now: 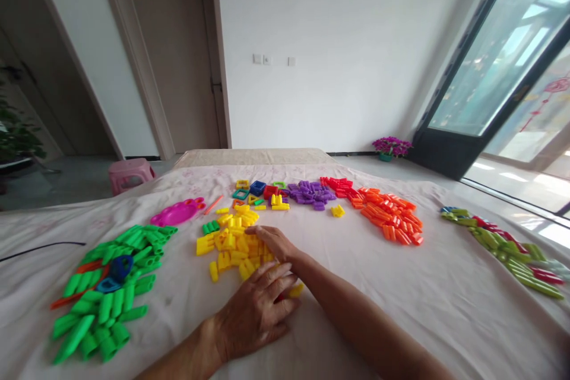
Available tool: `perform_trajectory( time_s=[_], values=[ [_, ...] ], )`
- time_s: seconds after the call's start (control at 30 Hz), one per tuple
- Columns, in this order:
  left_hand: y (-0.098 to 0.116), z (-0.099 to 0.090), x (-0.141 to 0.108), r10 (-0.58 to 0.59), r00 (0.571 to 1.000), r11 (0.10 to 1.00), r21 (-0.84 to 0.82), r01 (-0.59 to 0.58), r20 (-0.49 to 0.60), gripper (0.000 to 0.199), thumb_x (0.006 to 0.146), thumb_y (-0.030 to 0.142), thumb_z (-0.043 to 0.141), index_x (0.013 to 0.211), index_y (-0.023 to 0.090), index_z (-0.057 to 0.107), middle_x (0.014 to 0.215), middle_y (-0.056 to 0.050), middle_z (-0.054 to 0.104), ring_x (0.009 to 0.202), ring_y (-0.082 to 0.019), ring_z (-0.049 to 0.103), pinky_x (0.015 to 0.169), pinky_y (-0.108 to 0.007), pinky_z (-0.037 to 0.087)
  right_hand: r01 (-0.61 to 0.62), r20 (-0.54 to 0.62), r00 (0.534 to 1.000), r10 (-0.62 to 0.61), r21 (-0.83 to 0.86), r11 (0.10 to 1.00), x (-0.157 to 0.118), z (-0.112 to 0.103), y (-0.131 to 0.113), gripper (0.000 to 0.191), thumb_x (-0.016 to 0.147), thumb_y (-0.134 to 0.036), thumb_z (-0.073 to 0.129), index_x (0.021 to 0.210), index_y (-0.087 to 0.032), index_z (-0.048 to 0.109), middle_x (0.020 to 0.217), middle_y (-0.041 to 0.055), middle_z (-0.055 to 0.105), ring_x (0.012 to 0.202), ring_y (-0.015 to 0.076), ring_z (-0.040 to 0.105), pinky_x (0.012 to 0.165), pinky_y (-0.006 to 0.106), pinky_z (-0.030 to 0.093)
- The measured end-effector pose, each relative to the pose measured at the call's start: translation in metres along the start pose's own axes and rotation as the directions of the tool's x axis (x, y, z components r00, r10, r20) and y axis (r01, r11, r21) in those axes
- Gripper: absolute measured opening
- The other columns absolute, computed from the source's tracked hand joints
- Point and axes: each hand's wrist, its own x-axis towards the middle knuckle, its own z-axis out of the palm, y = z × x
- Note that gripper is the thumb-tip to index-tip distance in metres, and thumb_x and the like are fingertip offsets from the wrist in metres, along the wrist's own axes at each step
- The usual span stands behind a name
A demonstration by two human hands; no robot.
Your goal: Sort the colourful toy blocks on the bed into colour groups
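Observation:
Yellow plastic pieces (236, 240) lie in a loose pile on the pale cloth near the middle. My right hand (276, 243) reaches over the pile's right edge, its fingertips among the yellow pieces; whether it holds one is hidden. Nearer the camera, my left hand (260, 309) rests palm down with its fingers spread, the fingertips close to my right wrist. A bit of red and a yellow piece (296, 290) show beside and under its fingers. Green tubes (211, 227) lie at the pile's left side.
Green pieces (107, 303) are heaped at left, by a magenta tray (178, 212). Purple pieces (309, 192), orange pieces (392, 214) and a lime and red row (512, 249) lie to the right. Coloured frames (257, 187) sit behind the yellow pile. A pink stool (131, 172) stands beyond the cloth.

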Motion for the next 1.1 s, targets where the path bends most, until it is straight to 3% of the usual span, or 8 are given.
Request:
perform_trajectory(
  time_s=[0.07, 0.13, 0.27, 0.4, 0.5, 0.73, 0.93, 1.1],
  values=[
    [-0.001, 0.001, 0.001, -0.045, 0.999, 0.999, 0.01, 0.045, 0.007, 0.046, 0.088, 0.041, 0.063, 0.131, 0.026, 0.059, 0.147, -0.008, 0.052, 0.142, -0.03, 0.036, 0.119, -0.053, 0.027, -0.055, -0.038, 0.998, 0.059, 0.096, 0.994, 0.003, -0.005, 0.002, 0.054, 0.089, -0.064, 0.048, 0.103, -0.022, 0.078, 0.118, 0.0063, 0.072, 0.117, 0.0283, 0.061, 0.106, 0.042, 0.042],
    [-0.003, 0.003, 0.003, -0.113, 0.993, 0.993, 0.015, 0.113, 0.021, 0.046, 0.088, 0.045, 0.062, 0.132, 0.029, 0.058, 0.142, -0.007, 0.056, 0.138, -0.03, 0.04, 0.119, -0.058, 0.023, -0.091, -0.191, 0.973, 0.129, 0.194, 0.977, 0.005, -0.014, 0.011, 0.053, 0.085, -0.064, 0.053, 0.099, -0.019, 0.078, 0.113, 0.0089, 0.073, 0.113, 0.0287, 0.063, 0.103, 0.044, 0.044],
    [-0.014, 0.004, 0.006, -0.302, 0.953, 0.951, 0.065, 0.303, -0.021, 0.03, 0.092, 0.04, 0.057, 0.118, 0.03, 0.064, 0.126, -0.006, 0.063, 0.131, -0.029, 0.047, 0.119, -0.065, 0.011, -0.082, -0.356, 0.91, 0.213, 0.348, 0.934, 0.005, -0.03, 0.031, 0.053, 0.076, -0.065, 0.062, 0.091, -0.016, 0.075, 0.102, 0.0123, 0.073, 0.1, 0.0274, 0.065, 0.089, 0.04, 0.053],
    [-0.032, -0.001, -0.002, -0.457, 0.882, 0.867, 0.163, 0.471, -0.115, 0.018, 0.089, 0.033, 0.06, 0.105, 0.027, 0.067, 0.118, -0.007, 0.066, 0.122, -0.029, 0.052, 0.119, -0.067, 0.007, -0.095, -0.354, 0.919, 0.175, 0.231, 0.968, 0.003, -0.033, 0.035, 0.052, 0.078, -0.066, 0.059, 0.085, -0.016, 0.072, 0.09, 0.0092, 0.072, 0.088, 0.0238, 0.065, 0.082, 0.036, 0.053],
    [-0.043, -0.005, -0.015, -0.533, 0.833, 0.795, 0.251, 0.553, -0.149, 0.021, 0.087, 0.028, 0.06, 0.106, 0.028, 0.067, 0.117, -0.007, 0.067, 0.119, -0.03, 0.053, 0.118, -0.067, 0.009, -0.115, -0.319, 0.936, 0.149, 0.122, 0.986, 0.003, -0.031, 0.033, 0.049, 0.083, -0.061, 0.055, 0.087, -0.016, 0.073, 0.088, 0.0074, 0.071, 0.083, 0.0214, 0.064, 0.078, 0.033, 0.052],
    [-0.067, -0.02, -0.066, -0.609, 0.777, 0.679, 0.403, 0.613, -0.156, 0.029, 0.087, 0.024, 0.055, 0.112, 0.027, 0.069, 0.12, -0.01, 0.066, 0.121, -0.035, 0.053, 0.114, -0.07, 0.015, -0.123, -0.298, 0.949, 0.108, -0.035, 0.992, 0.004, -0.034, 0.035, 0.039, 0.085, -0.05, 0.051, 0.085, -0.017, 0.072, 0.08, 0.0042, 0.068, 0.077, 0.0197, 0.06, 0.071, 0.029, 0.047],
    [-0.087, -0.043, -0.115, -0.711, 0.681, 0.565, 0.432, 0.703, -0.178, 0.031, 0.088, 0.025, 0.051, 0.113, 0.028, 0.07, 0.121, -0.01, 0.067, 0.114, -0.034, 0.056, 0.109, -0.076, 0.012, -0.108, -0.282, 0.957, 0.074, -0.108, 0.988, 0.005, -0.035, 0.033, 0.036, 0.085, -0.045, 0.05, 0.082, -0.017, 0.072, 0.073, 0.002, 0.065, 0.072, 0.0187, 0.058, 0.068, 0.028, 0.045],
    [-0.091, -0.049, -0.127, -0.752, 0.623, 0.47, 0.486, 0.737, -0.216, 0.026, 0.086, 0.024, 0.052, 0.101, 0.024, 0.073, 0.123, -0.014, 0.067, 0.122, -0.043, 0.049, 0.103, -0.083, 0.007, -0.098, -0.303, 0.951, 0.066, -0.094, 0.991, 0.008, -0.032, 0.034, 0.035, 0.084, -0.045, 0.049, 0.079, -0.017, 0.071, 0.075, 0.0027, 0.066, 0.071, 0.0184, 0.059, 0.067, 0.028, 0.046]
  ],
)
